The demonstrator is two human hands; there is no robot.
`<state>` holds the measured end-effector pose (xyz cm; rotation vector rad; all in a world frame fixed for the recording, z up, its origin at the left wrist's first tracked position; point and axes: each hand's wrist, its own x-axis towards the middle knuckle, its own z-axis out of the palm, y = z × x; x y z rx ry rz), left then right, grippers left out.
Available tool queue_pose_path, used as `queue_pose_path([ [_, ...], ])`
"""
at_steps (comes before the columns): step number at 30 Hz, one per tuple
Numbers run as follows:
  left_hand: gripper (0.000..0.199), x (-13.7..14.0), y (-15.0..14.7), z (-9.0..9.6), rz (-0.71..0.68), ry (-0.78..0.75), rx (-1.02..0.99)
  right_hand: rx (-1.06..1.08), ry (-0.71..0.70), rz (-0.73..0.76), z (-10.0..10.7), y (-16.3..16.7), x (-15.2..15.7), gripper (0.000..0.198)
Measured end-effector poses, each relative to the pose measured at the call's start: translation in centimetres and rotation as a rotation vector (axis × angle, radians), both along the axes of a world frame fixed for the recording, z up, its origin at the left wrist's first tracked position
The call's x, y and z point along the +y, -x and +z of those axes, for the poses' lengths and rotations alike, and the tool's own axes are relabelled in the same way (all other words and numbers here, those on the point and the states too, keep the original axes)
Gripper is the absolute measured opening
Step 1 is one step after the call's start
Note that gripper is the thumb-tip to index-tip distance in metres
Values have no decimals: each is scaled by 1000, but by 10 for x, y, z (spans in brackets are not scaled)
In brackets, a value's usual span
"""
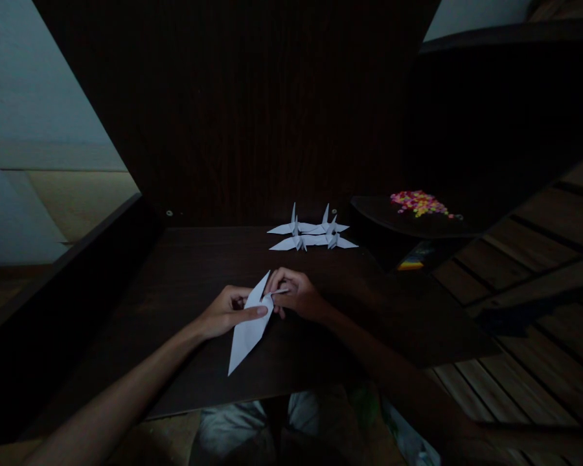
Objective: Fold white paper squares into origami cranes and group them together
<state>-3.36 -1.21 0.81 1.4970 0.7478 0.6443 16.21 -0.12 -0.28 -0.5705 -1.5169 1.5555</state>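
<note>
A white paper crane [247,335], partly folded, is held between my two hands above the dark desk. Its long pointed wings run from lower left to upper right. My left hand [229,312] grips the body from the left, its thumb pressed flat on the paper and the other fingers behind. On the right side, my right hand [294,294] pinches a narrow strip of the same paper between thumb and fingers. Farther back on the desk sit several finished white paper cranes [315,239], grouped close together with wings touching or overlapping.
A rounded dark shelf [369,210] at the right carries a pile of small colourful pieces [422,202]. Below it shows a yellow-edged object [411,265]. A tall dark panel [252,116] closes the desk's back, and a low side board [72,291] borders its left.
</note>
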Motion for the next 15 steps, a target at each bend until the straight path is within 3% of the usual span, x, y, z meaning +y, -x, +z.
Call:
queue_pose_path([
  [6, 29, 0, -1, -2, 143, -7, 38, -48, -164, -49, -1, -5, 2, 16],
  [11, 34, 1, -1, -2, 233, -63, 44, -77, -98, -49, 0, -5, 3, 25],
  [15, 29, -1, -2, -3, 260, -112, 45, -122, -66, -137, 0, -1, 1, 21],
])
